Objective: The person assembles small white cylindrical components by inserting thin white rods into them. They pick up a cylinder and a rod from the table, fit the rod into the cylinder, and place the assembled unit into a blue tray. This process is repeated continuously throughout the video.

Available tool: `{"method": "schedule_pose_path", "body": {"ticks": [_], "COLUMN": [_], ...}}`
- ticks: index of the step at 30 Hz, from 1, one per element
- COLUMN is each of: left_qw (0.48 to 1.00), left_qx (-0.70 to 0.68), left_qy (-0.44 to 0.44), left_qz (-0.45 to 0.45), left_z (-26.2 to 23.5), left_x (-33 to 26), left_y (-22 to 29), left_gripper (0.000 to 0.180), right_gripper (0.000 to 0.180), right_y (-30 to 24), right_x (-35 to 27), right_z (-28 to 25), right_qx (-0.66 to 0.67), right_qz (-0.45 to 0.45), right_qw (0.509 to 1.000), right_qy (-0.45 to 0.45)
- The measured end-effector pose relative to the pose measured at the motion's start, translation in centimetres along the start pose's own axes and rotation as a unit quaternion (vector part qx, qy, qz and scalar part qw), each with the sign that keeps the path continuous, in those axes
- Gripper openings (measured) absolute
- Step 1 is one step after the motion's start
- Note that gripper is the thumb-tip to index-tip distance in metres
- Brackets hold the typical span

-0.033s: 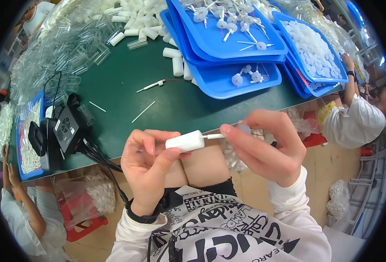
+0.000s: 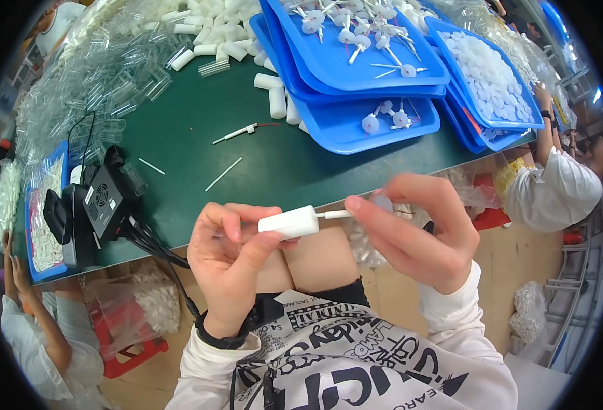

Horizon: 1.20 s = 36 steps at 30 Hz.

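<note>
Over my lap at the table's near edge, my left hand [image 2: 228, 256] pinches a white cylinder [image 2: 288, 223] between thumb and fingers. A thin white stick [image 2: 335, 214] meets the cylinder's right end; how far it reaches inside cannot be seen. My right hand [image 2: 424, 232] is closed on the stick's other end. A translucent round disc [image 2: 382, 203] shows behind my right fingertips, partly hidden by them. On the green table [image 2: 199, 184] beyond my hands lie loose thin white sticks [image 2: 224, 174] and a white stick piece with a red wire [image 2: 245, 132].
Stacked blue trays [image 2: 356, 140] hold disc-and-stick pieces at the far right of centre; another blue tray [image 2: 537, 125] holds translucent discs. Clear tubes [image 2: 76, 89] and white cylinders [image 2: 233, 51] are heaped at the back. A black device [image 2: 107, 195] with cables stands left. Co-workers sit on both sides.
</note>
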State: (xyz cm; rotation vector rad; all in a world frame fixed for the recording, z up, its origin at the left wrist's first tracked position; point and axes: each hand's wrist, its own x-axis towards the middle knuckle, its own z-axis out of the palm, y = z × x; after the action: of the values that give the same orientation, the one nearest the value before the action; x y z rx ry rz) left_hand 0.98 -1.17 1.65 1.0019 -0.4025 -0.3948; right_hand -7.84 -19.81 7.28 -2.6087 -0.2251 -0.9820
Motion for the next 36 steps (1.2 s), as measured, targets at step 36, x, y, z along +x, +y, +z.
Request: {"method": "schedule_pose_path", "body": {"ticks": [36], "left_qw": [0.991], "left_qx": [0.100], "left_qy": [0.026], "left_qz": [0.079], "left_z": [1.9], "left_x": [-2.3], "left_y": [-2.2], "left_gripper": [0.033], "right_gripper": [0.019], "right_y": [-1.2], "right_x": [-4.9], "right_z": [4.4], "right_qx": [0.394], "right_qz": [0.225], "right_qw": [0.886], "right_qy": [0.098]}}
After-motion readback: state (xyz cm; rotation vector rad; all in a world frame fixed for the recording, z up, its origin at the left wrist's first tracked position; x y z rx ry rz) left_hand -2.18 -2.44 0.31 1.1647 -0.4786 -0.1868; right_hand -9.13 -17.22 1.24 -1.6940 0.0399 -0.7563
